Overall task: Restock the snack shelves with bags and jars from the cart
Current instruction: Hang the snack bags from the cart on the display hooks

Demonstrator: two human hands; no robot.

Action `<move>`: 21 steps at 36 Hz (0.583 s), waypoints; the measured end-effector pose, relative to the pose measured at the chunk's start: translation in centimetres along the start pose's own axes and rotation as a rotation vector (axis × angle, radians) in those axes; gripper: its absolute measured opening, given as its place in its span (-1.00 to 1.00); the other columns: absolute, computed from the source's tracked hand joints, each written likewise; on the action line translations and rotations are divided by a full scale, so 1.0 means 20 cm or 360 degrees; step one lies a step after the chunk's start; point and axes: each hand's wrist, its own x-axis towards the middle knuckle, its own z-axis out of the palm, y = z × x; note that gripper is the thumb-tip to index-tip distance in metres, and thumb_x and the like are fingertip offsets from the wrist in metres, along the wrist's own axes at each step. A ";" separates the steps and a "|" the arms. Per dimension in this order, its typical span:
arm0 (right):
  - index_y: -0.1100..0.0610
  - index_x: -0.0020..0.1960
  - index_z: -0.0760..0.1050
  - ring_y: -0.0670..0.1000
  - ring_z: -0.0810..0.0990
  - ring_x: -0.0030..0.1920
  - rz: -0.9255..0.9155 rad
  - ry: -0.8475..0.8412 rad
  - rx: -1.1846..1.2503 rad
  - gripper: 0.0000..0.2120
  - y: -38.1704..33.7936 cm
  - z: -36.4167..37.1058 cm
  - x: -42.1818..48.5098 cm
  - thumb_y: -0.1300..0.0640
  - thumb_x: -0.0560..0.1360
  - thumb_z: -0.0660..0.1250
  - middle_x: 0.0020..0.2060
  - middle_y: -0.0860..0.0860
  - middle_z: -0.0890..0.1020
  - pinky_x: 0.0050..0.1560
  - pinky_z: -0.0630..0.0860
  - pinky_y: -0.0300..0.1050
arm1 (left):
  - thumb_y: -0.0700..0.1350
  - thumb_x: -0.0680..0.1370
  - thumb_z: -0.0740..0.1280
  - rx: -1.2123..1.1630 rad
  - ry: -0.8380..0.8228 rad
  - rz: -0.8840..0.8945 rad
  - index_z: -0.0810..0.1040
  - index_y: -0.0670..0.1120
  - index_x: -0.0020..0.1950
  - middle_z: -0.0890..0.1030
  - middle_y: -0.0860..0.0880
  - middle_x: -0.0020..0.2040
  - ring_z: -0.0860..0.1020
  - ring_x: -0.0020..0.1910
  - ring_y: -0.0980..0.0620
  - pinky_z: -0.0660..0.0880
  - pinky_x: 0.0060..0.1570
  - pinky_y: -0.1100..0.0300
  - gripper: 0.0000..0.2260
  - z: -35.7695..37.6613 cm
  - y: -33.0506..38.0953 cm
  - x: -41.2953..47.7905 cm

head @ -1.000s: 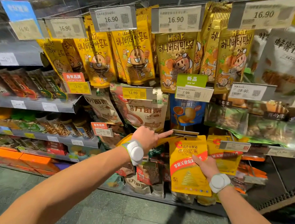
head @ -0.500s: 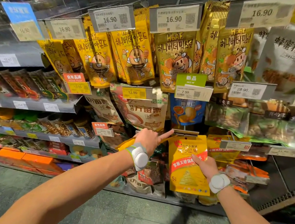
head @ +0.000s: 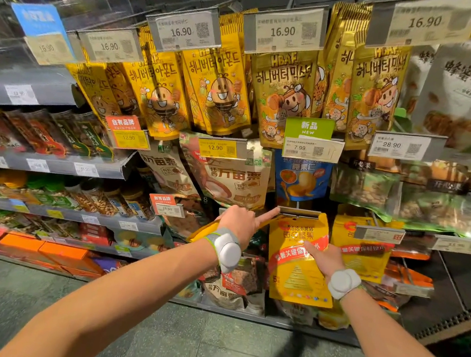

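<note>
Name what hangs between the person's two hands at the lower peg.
Head view: a yellow foil snack bag with a red band; the right hand touches its front, the left hand grips another yellow bag.

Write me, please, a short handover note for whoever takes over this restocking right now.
Left hand: grips a tilted yellow bag, index finger at the peg's label holder.
Right hand: holds the front yellow nut bag by its right edge.
Done: neighbouring yellow bags hang in place.
Left: hang the tilted bag on this peg, probably; cart out of view.
</note>
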 end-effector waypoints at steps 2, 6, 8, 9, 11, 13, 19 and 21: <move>0.22 0.10 0.60 0.19 0.59 0.12 0.0001 0.0017 -0.0010 -0.76 0.01 0.00 0.01 0.07 0.54 0.44 0.05 0.11 0.66 0.25 0.47 0.14 | -0.24 0.61 0.20 0.0005 0.0004 0.0005 -0.51 0.08 0.54 0.58 -0.05 -0.11 0.66 -0.16 -0.01 0.66 -0.09 0.02 -0.11 0.00 0.00 0.00; 0.10 0.03 0.58 0.13 0.57 0.09 -0.0011 -0.0018 -0.0004 -0.88 0.02 -0.01 0.01 0.07 0.56 0.42 0.04 0.07 0.65 0.22 0.46 0.06 | -0.24 0.61 0.19 0.0005 0.0002 0.0004 -0.51 0.08 0.54 0.56 -0.05 -0.17 0.65 -0.18 -0.01 0.66 -0.10 0.03 -0.12 0.00 0.00 0.00; 0.07 0.01 0.58 0.13 0.58 0.08 -0.0023 -0.0029 0.0024 -0.91 0.01 -0.01 0.00 0.06 0.55 0.42 0.03 0.07 0.66 0.19 0.47 0.06 | -0.24 0.61 0.20 0.0000 -0.0005 -0.0005 -0.52 0.08 0.54 0.55 -0.04 -0.19 0.65 -0.20 -0.01 0.66 -0.11 0.03 -0.11 0.01 0.00 0.00; 0.08 0.03 0.58 0.11 0.57 0.06 -0.0031 -0.0031 0.0035 -0.89 0.00 -0.01 0.00 0.06 0.56 0.42 0.02 0.05 0.65 0.15 0.45 0.02 | -0.24 0.61 0.20 -0.0004 -0.0009 -0.0013 -0.52 0.08 0.53 0.56 -0.04 -0.19 0.65 -0.21 -0.01 0.66 -0.12 0.03 -0.10 0.01 0.00 0.00; 0.10 0.07 0.57 0.08 0.55 0.02 -0.0036 -0.0027 0.0050 -0.85 0.01 -0.02 -0.01 0.05 0.56 0.41 -0.02 0.03 0.63 0.11 0.41 -0.02 | -0.24 0.61 0.20 -0.0010 -0.0012 -0.0024 -0.52 0.09 0.53 0.52 -0.04 -0.24 0.65 -0.21 -0.01 0.66 -0.13 0.03 -0.10 0.02 0.00 0.01; 0.10 0.05 0.57 0.09 0.56 0.01 -0.0040 -0.0029 0.0065 -0.85 0.02 -0.02 -0.01 0.05 0.56 0.41 -0.02 0.04 0.64 0.13 0.44 0.00 | -0.25 0.61 0.20 -0.0017 -0.0009 -0.0030 -0.52 0.09 0.53 0.53 -0.04 -0.24 0.65 -0.22 -0.01 0.66 -0.14 0.02 -0.10 0.03 0.00 0.01; 0.04 -0.02 0.58 0.15 0.62 0.08 -0.0008 0.0001 0.0041 -0.90 0.05 -0.03 0.04 0.04 0.53 0.44 0.01 0.07 0.68 0.26 0.50 0.21 | -0.24 0.61 0.21 -0.0006 -0.0004 -0.0024 -0.51 0.09 0.54 0.59 -0.05 -0.12 0.65 -0.22 -0.03 0.66 -0.15 0.02 -0.10 0.02 0.00 0.01; 0.06 -0.03 0.59 0.17 0.62 0.06 -0.0034 0.0000 -0.0007 -0.87 0.04 -0.03 0.05 0.00 0.53 0.44 0.03 0.11 0.69 0.25 0.51 0.22 | -0.25 0.61 0.20 -0.0009 -0.0004 -0.0018 -0.49 0.09 0.55 0.60 -0.06 -0.05 0.65 -0.20 -0.05 0.66 -0.13 0.00 -0.11 0.01 0.00 0.00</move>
